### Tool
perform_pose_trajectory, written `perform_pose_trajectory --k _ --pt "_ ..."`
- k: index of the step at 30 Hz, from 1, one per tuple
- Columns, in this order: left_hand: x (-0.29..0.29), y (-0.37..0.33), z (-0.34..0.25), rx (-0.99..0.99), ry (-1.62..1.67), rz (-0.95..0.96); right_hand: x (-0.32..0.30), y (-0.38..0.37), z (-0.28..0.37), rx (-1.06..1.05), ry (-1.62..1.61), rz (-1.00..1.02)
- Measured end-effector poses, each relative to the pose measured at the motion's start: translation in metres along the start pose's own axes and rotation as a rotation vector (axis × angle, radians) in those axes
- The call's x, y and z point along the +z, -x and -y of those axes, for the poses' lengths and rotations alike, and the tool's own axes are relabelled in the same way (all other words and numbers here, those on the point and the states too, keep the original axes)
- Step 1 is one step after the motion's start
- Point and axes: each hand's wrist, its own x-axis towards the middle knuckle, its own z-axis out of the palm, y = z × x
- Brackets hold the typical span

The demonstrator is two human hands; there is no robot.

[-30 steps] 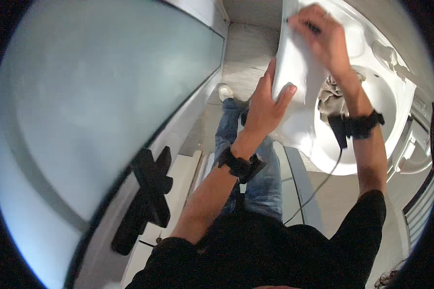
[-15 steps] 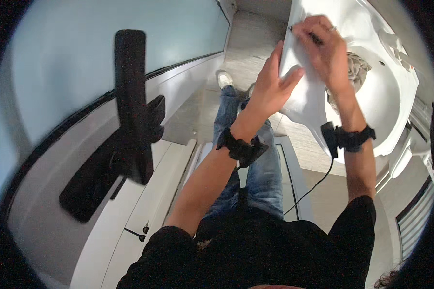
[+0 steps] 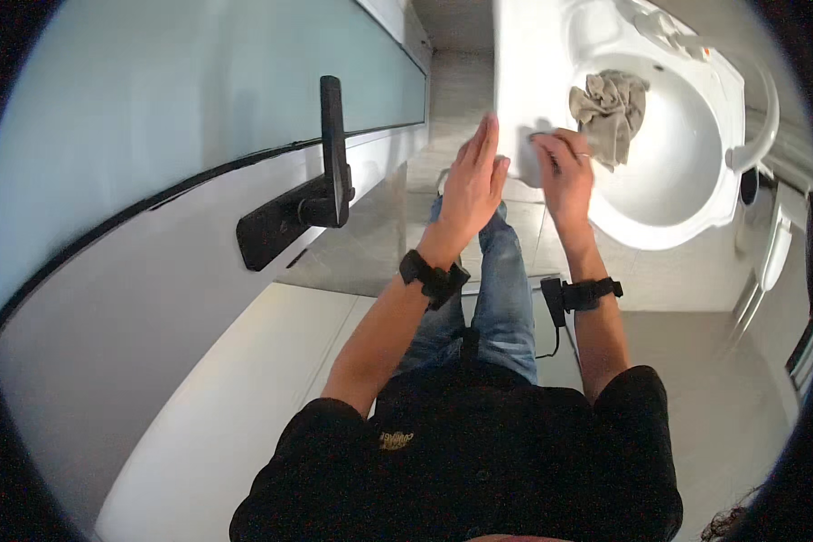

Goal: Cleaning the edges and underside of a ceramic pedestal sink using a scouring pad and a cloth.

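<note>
My left hand [image 3: 475, 185] is held at the left front edge of the white washbasin counter [image 3: 526, 68], its fingers stretched out and close together, with nothing seen in it. Just to its right, my right hand [image 3: 565, 176] bends its fingers in a pinch over the counter's near corner. Something small and dark may be at those fingertips, too unclear to name. A crumpled grey-brown cloth [image 3: 616, 113] lies in the basin [image 3: 677, 172], beyond my right hand and apart from it.
A white faucet [image 3: 757, 149] curves over the basin's right side. On the left a door with frosted glass [image 3: 244, 81] stands close, its black handle [image 3: 332, 154] jutting toward my left arm. Black bands circle both wrists, and a cable [image 3: 556, 345] hangs from the right one.
My right hand has come back from the far part of the counter to its near corner. My left hand has lowered slightly along the edge. The whole view has shifted, showing more of the cloth.
</note>
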Motion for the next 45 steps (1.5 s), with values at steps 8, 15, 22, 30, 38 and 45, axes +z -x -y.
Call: perform_pose_trajectory --k 8,15,22,30,38,45 --pt "-0.008 -0.070 0.023 0.206 -0.145 -0.007 -0.057 0.062 -0.064 0.391 0.354 -0.325" --pt "-0.006 -0.099 0.024 -0.175 0.356 0.198 -0.060 0.072 -0.073 0.348 0.425 -0.419" --pt "-0.001 -0.077 0.019 -0.286 0.624 0.144 -0.056 0.080 -0.080 0.317 0.397 -0.446" --pt "-0.002 -0.065 0.013 -0.234 0.653 0.137 -0.060 0.078 -0.089 0.324 0.422 -0.409" --pt "-0.008 -0.029 0.024 -0.377 0.849 0.266 -0.055 0.074 -0.077 0.349 0.422 -0.404" --pt "-0.006 -0.035 0.025 -0.409 0.790 0.300 -0.021 0.061 -0.028 0.277 0.292 -0.415"
